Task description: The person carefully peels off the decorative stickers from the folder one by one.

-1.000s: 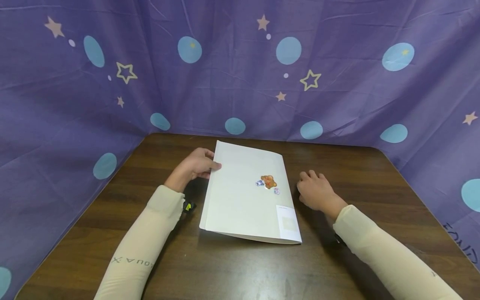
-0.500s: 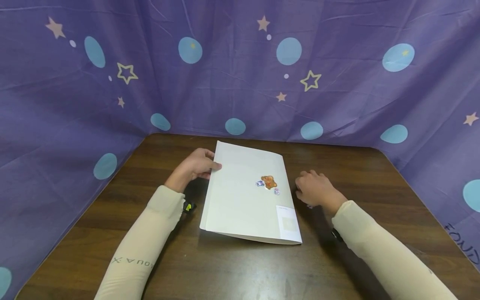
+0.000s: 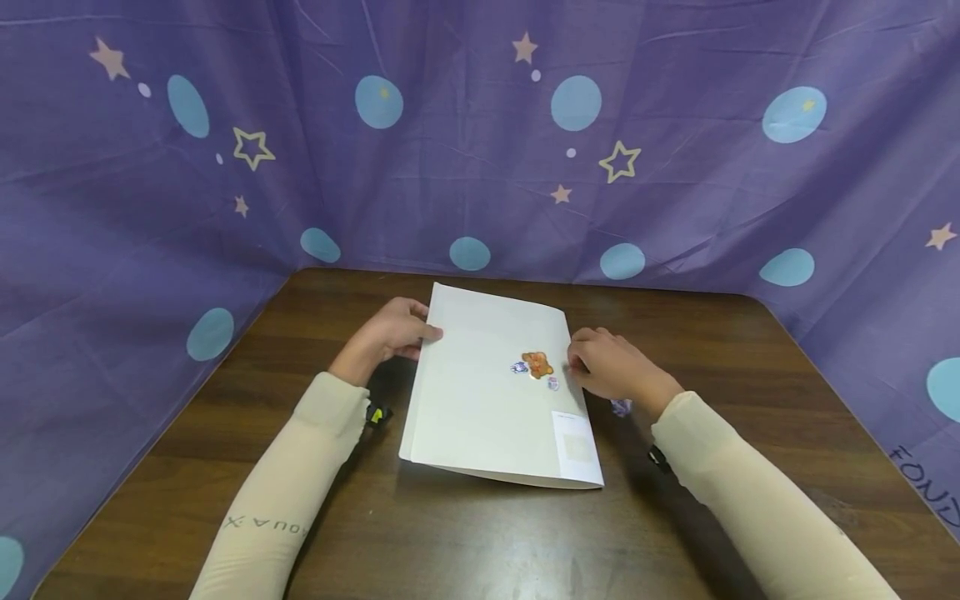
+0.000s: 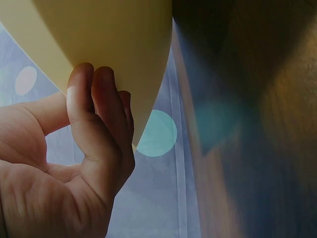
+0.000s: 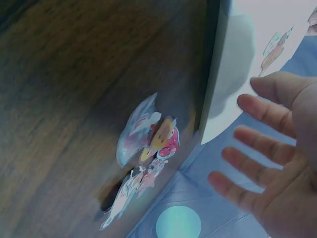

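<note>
A white folder (image 3: 487, 392) lies at a slant in the head view, its near edge bowed slightly apart. It bears a brown bear sticker (image 3: 537, 364), two small stickers and a pale label (image 3: 576, 446). My left hand (image 3: 396, 327) pinches the left edge, thumb on top; the left wrist view shows its fingers (image 4: 101, 94) against the underside. At the right edge is my right hand (image 3: 611, 364). In the right wrist view its fingers (image 5: 255, 168) are spread and hold nothing, with the thumb tip over the folder's face.
Loose cut-out stickers (image 5: 148, 148) lie on the table under my right hand; one purplish sticker (image 3: 621, 407) peeks out below that hand in the head view. A brown wooden table (image 3: 480, 542) is backed by a purple curtain (image 3: 465, 167) with stars and blue spots.
My right hand has moved left from the tabletop to the folder's right edge, uncovering a loose sticker beneath it. The left hand and the folder stay put.
</note>
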Available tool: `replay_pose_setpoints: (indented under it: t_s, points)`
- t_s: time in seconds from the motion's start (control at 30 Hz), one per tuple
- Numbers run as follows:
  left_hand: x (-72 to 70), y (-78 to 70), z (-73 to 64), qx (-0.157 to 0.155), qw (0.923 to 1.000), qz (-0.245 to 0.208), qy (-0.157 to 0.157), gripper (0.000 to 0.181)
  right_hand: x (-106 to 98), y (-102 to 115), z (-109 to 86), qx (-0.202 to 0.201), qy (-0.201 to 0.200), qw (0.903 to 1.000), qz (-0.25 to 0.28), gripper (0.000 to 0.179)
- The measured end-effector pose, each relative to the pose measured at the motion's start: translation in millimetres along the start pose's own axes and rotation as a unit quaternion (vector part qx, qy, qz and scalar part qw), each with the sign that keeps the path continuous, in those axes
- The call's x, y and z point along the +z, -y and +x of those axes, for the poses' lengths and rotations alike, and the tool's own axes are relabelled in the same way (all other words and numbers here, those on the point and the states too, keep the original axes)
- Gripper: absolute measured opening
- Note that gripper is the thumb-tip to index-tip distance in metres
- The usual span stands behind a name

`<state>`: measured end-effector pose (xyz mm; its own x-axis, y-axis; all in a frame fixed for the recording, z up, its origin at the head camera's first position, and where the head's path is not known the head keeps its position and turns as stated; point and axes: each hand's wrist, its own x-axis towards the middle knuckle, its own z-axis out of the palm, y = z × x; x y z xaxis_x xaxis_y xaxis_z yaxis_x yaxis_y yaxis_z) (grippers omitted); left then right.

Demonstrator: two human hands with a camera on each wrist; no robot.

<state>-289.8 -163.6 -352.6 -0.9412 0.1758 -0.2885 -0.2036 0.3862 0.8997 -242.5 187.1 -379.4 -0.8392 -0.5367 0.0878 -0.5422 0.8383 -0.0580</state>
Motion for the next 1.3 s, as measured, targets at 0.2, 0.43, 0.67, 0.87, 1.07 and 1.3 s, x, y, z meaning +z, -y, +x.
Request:
replay_pose_setpoints:
  t_s: [0.2, 0.43, 0.67, 0.87, 1.07, 1.3]
  points:
    - [-0.3, 0.0, 0.0, 0.002, 1.0000, 0.003, -0.002, 0.054, 0, 5, 1.5, -0.051, -0.019, 0.9984, 0.014, 0.009]
    - [-0.6, -1.0, -0.7, 0.001, 1.0000, 0.003, 0.001, 0.053, -2, 13, 1.4, -0.055, 0.003, 0.9983, 0.022, 0.011]
    - [-0.6, -1.1, 0.0, 0.000, 1.0000, 0.005, 0.001, 0.054, -4, 21, -1.9, -0.073, 0.005, 0.9973, -0.005, 0.013]
    - [-0.2, 0.4, 0.9, -0.002, 1.0000, 0.008, 0.001, 0.056, -7, 28, -2.6, -0.069, 0.025, 0.9970, -0.026, 0.017]
    - [0.0, 0.5, 1.8, 0.001, 1.0000, 0.009, 0.002, 0.056, -7, 31, -2.1, -0.070, 0.019, 0.9966, -0.038, 0.019]
    - [0.5, 0.1, 1.4, -0.001, 1.0000, 0.009, 0.003, 0.057, -1, 34, -1.2, -0.095, -0.010, 0.9918, -0.085, 0.018]
